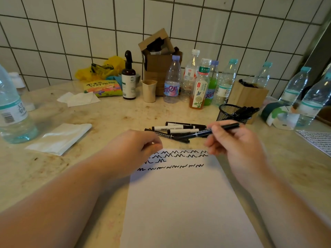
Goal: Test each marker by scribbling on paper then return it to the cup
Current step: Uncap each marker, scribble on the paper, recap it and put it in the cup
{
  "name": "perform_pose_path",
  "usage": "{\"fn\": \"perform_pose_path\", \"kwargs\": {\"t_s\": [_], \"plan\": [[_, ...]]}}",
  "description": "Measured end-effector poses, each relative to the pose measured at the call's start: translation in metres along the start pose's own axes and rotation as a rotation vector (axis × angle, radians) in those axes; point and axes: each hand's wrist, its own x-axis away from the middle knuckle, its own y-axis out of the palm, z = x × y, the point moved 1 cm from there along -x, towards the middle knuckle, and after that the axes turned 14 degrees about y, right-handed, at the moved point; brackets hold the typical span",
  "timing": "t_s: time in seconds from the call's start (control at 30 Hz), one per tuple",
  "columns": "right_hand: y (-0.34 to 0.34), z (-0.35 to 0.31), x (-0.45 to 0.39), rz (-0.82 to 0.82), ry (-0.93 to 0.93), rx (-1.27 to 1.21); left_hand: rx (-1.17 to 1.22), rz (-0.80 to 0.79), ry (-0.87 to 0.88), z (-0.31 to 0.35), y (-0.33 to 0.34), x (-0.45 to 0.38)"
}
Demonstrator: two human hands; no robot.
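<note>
Both hands (136, 145) curled above paper (179, 194)

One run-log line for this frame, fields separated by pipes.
right hand: holds black marker | left hand: on white paper sheet | black mesh cup: holds markers | loose marker pile: beyond paper

We see two bare forearms, reaching in from the lower left and lower right corners of the frame toward the centre. Neither carries a sleeve, watch, bracelet or glove. The left hand (132, 149) and right hand (236, 142) show no rings. The right hand looks slightly motion-blurred.
</note>
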Motion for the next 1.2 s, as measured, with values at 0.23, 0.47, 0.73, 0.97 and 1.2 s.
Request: {"fn": "perform_pose_path", "kwargs": {"t_s": [0.23,0.47,0.73,0.97,1.2], "plan": [[-0.03,-0.029,-0.011,0.444,-0.177,0.19,-0.039,-0.02,-0.022,0.0,0.001,0.002],[-0.046,-0.044,-0.033,0.531,-0.073,0.43,-0.059,-0.033,-0.016,-0.001,0.004,0.002],[-0.049,-0.045,-0.054,0.524,0.032,0.469,-0.057,-0.033,-0.004,-0.003,0.005,0.003],[-0.02,-0.044,-0.032,0.495,-0.195,0.552,-0.066,-0.075,-0.005,-0.002,0.008,0.0],[0.032,-0.003,-0.053,0.038,0.017,1.047,-0.067,-0.101,-0.006,-0.002,0.007,-0.002]]}}
